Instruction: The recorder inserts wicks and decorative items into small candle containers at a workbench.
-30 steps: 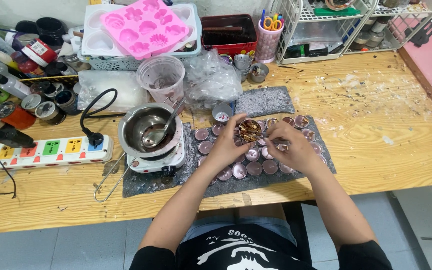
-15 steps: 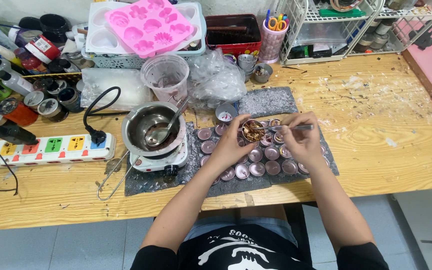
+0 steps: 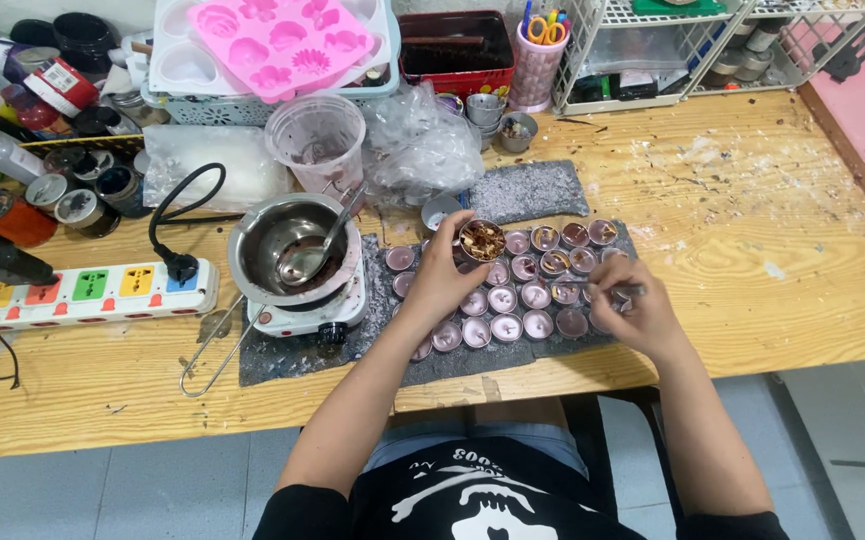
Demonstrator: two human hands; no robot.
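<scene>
Since half a second ago the right hand (image 3: 634,312) has drawn back from the small tin (image 3: 481,240) toward the near right of the rows of tealight cups (image 3: 522,295), while the left hand (image 3: 444,278) has kept the tin raised over the mat's far left. The left hand's fingers are curled closed around that tin, which is filled with dark brownish bits; the right is pinched shut on a thin metal tool (image 3: 620,290), probably tweezers, its tip low over the cups. The cups sit packed close on the grey mat (image 3: 472,362), so a sweep of the right wrist could knock several askew. A tilt of the tin could scatter bits across cups. The metal pot (image 3: 292,250) on the small hotplate (image 3: 310,305) stands just beside the left forearm; an elbow nudge could slop it.
</scene>
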